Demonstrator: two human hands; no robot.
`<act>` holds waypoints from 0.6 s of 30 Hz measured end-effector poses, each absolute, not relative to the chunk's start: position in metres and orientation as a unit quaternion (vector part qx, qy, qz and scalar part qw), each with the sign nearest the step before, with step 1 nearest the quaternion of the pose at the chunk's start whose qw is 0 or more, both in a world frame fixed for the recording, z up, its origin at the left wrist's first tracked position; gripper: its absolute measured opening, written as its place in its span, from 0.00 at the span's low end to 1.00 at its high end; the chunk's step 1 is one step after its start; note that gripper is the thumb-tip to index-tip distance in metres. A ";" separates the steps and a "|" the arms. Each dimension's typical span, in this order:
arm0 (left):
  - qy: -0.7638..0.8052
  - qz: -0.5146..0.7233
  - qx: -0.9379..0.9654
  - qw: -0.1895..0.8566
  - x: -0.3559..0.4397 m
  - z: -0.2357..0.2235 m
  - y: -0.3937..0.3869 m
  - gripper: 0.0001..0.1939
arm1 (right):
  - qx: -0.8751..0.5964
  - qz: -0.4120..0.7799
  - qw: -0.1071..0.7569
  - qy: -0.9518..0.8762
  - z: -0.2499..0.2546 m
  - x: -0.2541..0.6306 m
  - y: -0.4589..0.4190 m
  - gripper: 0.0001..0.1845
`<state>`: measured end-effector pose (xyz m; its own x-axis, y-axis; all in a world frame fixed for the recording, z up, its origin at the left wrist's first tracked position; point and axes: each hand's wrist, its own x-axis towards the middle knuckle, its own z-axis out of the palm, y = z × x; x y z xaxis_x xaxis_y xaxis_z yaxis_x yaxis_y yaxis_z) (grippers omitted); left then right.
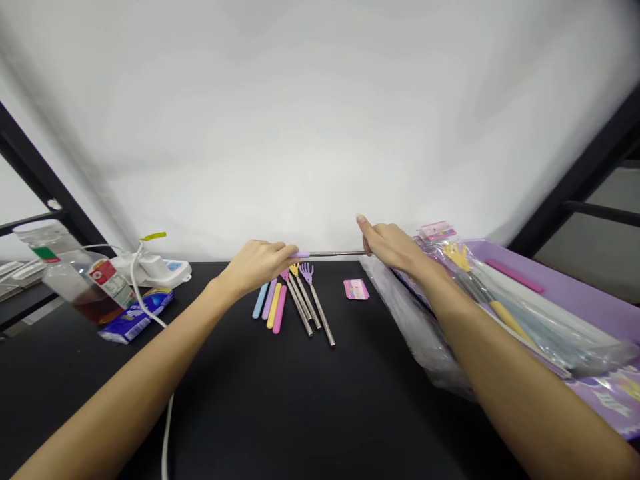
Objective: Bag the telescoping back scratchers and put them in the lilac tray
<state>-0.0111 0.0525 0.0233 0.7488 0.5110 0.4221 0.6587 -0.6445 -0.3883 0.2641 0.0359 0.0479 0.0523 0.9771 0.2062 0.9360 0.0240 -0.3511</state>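
My left hand (263, 261) is closed around the purple grip of a back scratcher (335, 253), held level above the far part of the table. At the rod's other end is my right hand (387, 245), fingers curled on it and thumb raised; the scratcher's head there is hidden. Below lie several metal rods with hand-shaped heads, among them a pink one (299, 303), a yellow one (309, 300) and a purple one (320, 303). To their left sit loose handles: blue (260, 301), purple (269, 299), yellow (273, 305) and pink (280, 309). A small pink card (356, 289) rests to the right.
On the right, a purple box (550, 273) holds plastic-wrapped back scratchers (495, 307), with clear bags (415, 327) beside it. On the left stand a bottle of dark liquid (75, 277), a blue packet (135, 317), a white power strip (155, 270) and its cable (167, 427).
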 end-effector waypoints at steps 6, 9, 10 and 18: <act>-0.296 -0.182 -0.893 0.285 -0.002 0.022 0.048 0.21 | -0.681 0.116 0.253 -0.678 0.037 0.242 0.032 0.48; -0.261 -0.181 -0.897 0.307 0.015 0.023 0.039 0.19 | -0.654 0.169 0.283 -0.681 0.033 0.219 0.025 0.48; -0.257 -0.183 -0.897 0.310 0.018 0.023 0.037 0.19 | -0.642 0.184 0.293 -0.684 0.033 0.214 0.023 0.48; -0.340 -0.163 -0.892 0.250 -0.005 0.026 0.046 0.09 | -0.591 0.219 0.259 -0.732 0.044 0.236 0.026 0.44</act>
